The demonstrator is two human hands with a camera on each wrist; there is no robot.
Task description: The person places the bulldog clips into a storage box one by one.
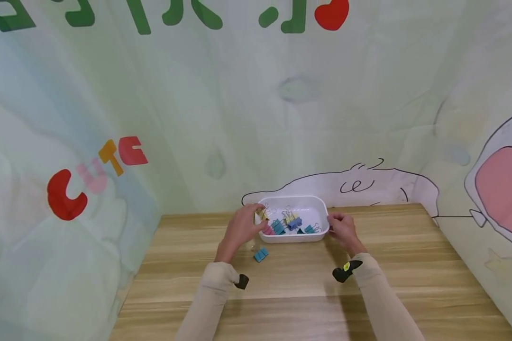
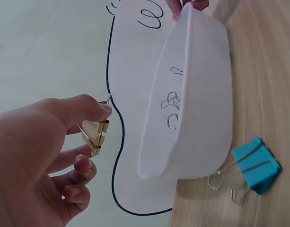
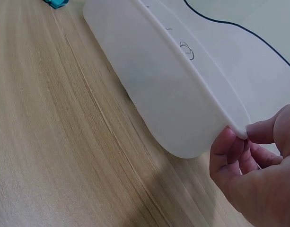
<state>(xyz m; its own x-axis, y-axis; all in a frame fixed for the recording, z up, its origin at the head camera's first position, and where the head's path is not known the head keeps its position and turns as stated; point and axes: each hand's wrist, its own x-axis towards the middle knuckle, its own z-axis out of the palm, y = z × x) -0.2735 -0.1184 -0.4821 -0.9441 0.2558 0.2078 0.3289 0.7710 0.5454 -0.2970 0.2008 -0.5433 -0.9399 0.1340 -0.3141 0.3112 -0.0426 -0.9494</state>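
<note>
At the left end of a white plastic tray (image 1: 296,238), my left hand (image 1: 241,229) pinches a yellow binder clip (image 2: 94,135) between thumb and fingers. In the left wrist view the clip is beside the tray's rim, apart from it. My right hand (image 1: 343,230) grips the tray's right rim, thumb on top and curled fingers beneath, as the right wrist view shows. Inside the tray lie several binder clips: teal (image 1: 278,226), blue (image 1: 295,223), yellow and pink ones. A teal binder clip (image 2: 256,164) lies on the table outside, near the tray's front left corner.
The wood-grain table (image 1: 298,303) ends just behind the tray, where a printed cloth backdrop (image 1: 222,118) hangs. More of this cloth stands along the left and right sides. Both wrists wear dark straps.
</note>
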